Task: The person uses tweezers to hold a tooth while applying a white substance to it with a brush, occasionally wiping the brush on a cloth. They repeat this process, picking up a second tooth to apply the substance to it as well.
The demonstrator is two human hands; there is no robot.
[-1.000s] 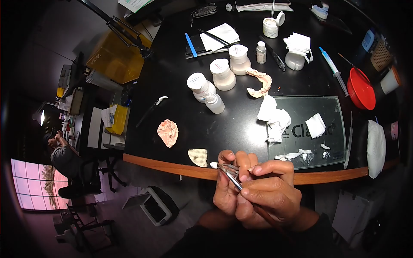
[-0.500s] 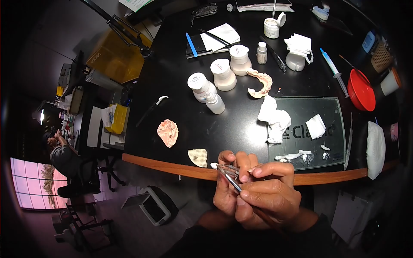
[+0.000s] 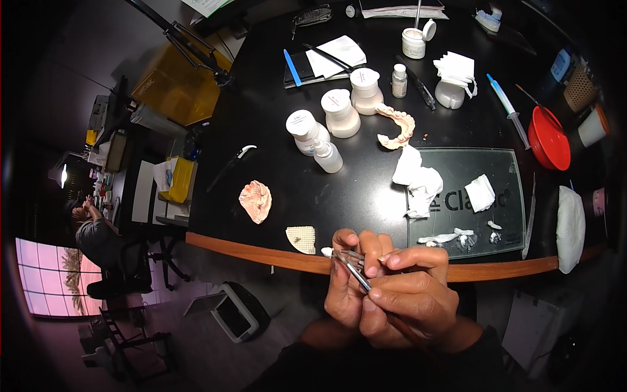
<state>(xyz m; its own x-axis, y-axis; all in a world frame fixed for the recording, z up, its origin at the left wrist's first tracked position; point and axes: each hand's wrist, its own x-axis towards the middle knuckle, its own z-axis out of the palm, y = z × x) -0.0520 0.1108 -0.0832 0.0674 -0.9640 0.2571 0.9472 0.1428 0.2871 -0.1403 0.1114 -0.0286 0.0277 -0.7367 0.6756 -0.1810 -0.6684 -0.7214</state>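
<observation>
Hardly moved, the right hand (image 3: 415, 297) keeps its fingers (image 3: 413, 282) pinched on a slim tool (image 3: 356, 276) beside the curled left hand (image 3: 345, 291).

glass slab (image 3: 464, 163): "Cla…c", middle covered | amber box (image 3: 163, 85): "…CUBIC" | bottle labels (image 3: 301, 123): too small
</observation>
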